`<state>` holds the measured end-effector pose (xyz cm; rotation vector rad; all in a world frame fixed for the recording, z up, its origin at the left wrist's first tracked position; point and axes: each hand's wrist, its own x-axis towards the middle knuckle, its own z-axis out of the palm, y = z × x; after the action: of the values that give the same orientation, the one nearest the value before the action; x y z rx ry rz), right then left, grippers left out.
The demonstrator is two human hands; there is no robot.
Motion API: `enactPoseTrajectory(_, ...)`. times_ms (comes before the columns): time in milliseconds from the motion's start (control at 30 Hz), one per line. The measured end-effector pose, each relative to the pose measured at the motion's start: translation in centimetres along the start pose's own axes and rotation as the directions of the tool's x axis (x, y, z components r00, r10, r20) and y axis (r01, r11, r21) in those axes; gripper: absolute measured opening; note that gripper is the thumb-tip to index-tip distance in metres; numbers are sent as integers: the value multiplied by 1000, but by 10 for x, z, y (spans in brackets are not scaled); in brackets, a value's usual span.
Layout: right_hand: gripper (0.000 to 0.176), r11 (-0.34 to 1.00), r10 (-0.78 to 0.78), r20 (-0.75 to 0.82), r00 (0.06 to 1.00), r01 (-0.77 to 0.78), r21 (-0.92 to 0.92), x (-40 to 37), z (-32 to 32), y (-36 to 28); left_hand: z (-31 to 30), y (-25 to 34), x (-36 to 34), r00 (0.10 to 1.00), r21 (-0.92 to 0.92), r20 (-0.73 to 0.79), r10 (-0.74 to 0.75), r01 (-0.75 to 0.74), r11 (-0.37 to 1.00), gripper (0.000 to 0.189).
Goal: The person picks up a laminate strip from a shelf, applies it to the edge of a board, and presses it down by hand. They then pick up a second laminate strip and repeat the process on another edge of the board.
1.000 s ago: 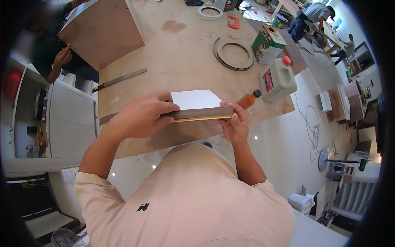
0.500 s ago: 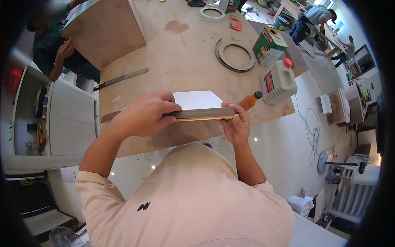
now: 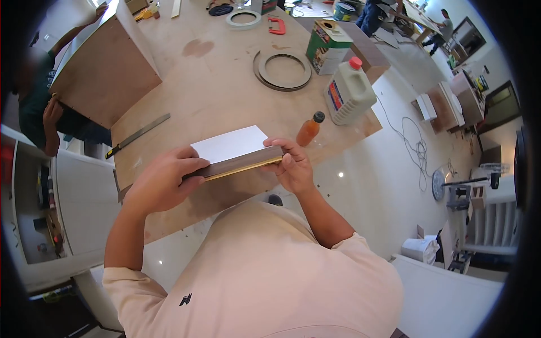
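I hold a small flat panel (image 3: 231, 144) with a white top face, a dark brown front edge and a thin brass-coloured strip under that edge. It hovers over the near part of the plywood workbench (image 3: 225, 84). My left hand (image 3: 160, 183) grips its left end, fingers pressed on the dark edge. My right hand (image 3: 293, 166) pinches the right end, fingers wrapped over the edge and strip.
On the bench: a small orange bottle (image 3: 309, 129), a white jug with a red cap (image 3: 349, 93), a green carton (image 3: 327, 38), dark rings (image 3: 282, 70), a steel ruler (image 3: 138, 135), a tape roll (image 3: 243, 19) and a wooden box (image 3: 101, 67). Another person's arm (image 3: 48, 121) rests at the left.
The view has swung, so bench and objects sit further left and the panel now looks tilted. Both hands keep the same grip on the panel's ends.
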<state>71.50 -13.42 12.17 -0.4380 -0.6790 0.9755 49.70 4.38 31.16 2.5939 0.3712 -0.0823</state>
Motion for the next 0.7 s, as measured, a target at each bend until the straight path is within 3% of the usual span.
enactPoseTrajectory(267,37,995,12,36,999,-15,95,3,6,-6,-1,7,1,999,-20,-5,-47,46,999,29)
enactPoseTrajectory(367,36,1000,25,79,997,-26,13,7,9,-14,0,6,-1,999,-6,-20,-29,29,1000,29)
enactPoseTrajectory(467,41,970,36,60,998,-20,-242,10,18,-24,1,5,1,1000,-5,-29,-5,4,1000,30)
enactPoseTrajectory(700,44,929,27,6,1000,-23,-368,10,8,-19,3,10,5,1000,14,18,-22,22,1000,29)
